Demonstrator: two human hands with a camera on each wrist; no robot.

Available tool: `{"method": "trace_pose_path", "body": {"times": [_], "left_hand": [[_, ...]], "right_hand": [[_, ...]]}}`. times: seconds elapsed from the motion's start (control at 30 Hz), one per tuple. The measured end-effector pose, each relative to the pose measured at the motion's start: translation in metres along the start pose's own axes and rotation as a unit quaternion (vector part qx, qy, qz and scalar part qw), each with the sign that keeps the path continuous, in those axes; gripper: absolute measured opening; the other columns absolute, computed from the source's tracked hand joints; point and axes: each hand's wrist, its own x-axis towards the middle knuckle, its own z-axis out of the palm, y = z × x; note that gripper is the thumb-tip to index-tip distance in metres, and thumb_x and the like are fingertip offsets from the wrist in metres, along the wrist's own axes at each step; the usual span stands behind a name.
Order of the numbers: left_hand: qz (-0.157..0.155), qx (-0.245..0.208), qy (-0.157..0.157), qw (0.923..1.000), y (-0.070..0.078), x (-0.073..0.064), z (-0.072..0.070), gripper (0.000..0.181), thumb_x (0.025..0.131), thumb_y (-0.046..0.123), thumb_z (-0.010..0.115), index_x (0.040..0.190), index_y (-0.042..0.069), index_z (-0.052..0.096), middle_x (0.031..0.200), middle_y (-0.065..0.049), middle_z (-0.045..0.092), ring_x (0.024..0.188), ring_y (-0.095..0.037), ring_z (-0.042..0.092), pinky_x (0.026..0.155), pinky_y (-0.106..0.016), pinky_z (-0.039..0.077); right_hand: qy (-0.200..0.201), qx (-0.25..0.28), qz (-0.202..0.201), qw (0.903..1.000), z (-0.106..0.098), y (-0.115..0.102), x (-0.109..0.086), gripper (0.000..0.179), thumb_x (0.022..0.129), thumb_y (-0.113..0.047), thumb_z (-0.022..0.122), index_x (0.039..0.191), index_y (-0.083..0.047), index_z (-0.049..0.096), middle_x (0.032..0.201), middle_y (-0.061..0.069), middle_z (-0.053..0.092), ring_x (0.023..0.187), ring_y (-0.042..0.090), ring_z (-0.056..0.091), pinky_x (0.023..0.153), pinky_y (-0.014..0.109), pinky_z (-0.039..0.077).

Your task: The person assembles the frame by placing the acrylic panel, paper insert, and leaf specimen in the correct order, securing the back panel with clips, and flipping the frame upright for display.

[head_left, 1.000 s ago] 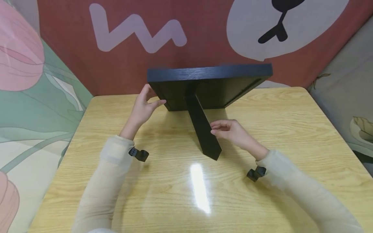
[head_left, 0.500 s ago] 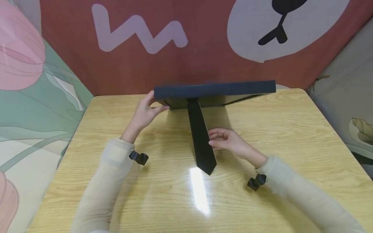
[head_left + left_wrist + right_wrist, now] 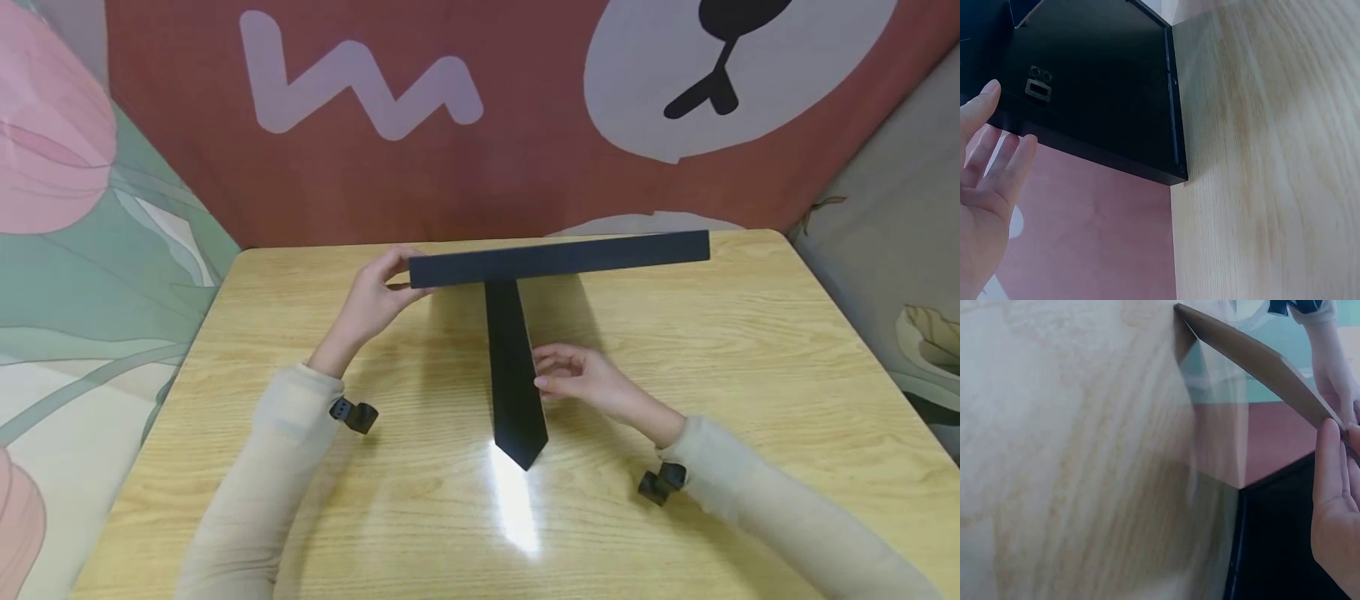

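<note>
A black picture frame point(image 3: 558, 260) stands on its edge near the back of the table, its top edge facing up in the head view. My left hand point(image 3: 375, 296) grips its left side; in the left wrist view the thumb lies on the back panel point(image 3: 1097, 81), which has a small metal hanger point(image 3: 1039, 89), and the fingers are at the side edge. From the back of the frame a black stand leg point(image 3: 513, 375) slants down towards me. My right hand point(image 3: 588, 379) pinches that leg's right edge between thumb and fingers, as the right wrist view also shows. The frame's front is hidden.
The wood-grain table point(image 3: 420, 500) carries a bright light reflection in front of the leg. Behind its back edge hangs a red patterned cloth point(image 3: 525, 183). Printed cloth also covers the left and right sides. A small black camera sits at each wrist.
The picture frame has tilted from leaning back over the table's far side to nearly upright, so its back panel no longer shows from above. The leg's tip has come towards me, both hands moving with it.
</note>
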Motion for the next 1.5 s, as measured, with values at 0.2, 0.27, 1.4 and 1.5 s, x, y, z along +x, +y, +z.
{"method": "trace_pose_path", "body": {"times": [0.2,0.27,1.4,1.5], "left_hand": [[0.001,-0.008,-0.017,0.9998,0.003,-0.002,-0.002,0.044,0.084,0.0,0.069,0.126,0.002,0.055,0.129,-0.014,0.056,0.121,-0.027,0.056,0.096,-0.037,0.054],[-0.008,-0.006,-0.033,0.9994,0.006,-0.005,-0.007,0.049,0.084,0.003,0.07,0.13,0.003,0.053,0.134,-0.013,0.054,0.126,-0.026,0.052,0.101,-0.037,0.05],[0.147,-0.026,-0.064,0.9868,0.081,-0.03,-0.027,0.048,0.074,-0.003,0.076,0.119,-0.006,0.061,0.116,0.006,0.063,0.111,0.0,0.058,0.101,-0.02,0.047],[0.153,-0.03,-0.061,0.9859,0.081,-0.03,-0.027,0.044,0.075,-0.001,0.076,0.117,-0.007,0.062,0.115,-0.006,0.064,0.11,-0.001,0.059,0.101,-0.02,0.048]], "right_hand": [[0.007,-0.03,-0.03,0.9991,-0.013,-0.011,-0.01,0.049,0.091,-0.008,0.062,0.134,0.01,0.045,0.109,0.011,0.066,0.092,0.004,0.067,0.085,0.029,0.058],[0.017,-0.052,-0.049,0.9973,-0.018,-0.021,-0.018,0.047,0.091,-0.009,0.063,0.132,0.008,0.048,0.107,0.005,0.068,0.093,0.004,0.067,0.084,0.024,0.057],[0.309,0.032,-0.121,0.9428,-0.09,-0.104,-0.075,0.04,0.088,-0.012,0.067,0.128,-0.014,0.061,0.122,-0.01,0.054,0.099,0.001,0.058,0.081,0.007,0.046],[0.314,0.0,-0.104,0.9437,-0.092,-0.105,-0.075,0.041,0.088,-0.016,0.068,0.129,-0.015,0.061,0.124,-0.012,0.054,0.099,0.0,0.058,0.08,0.006,0.046]]}}
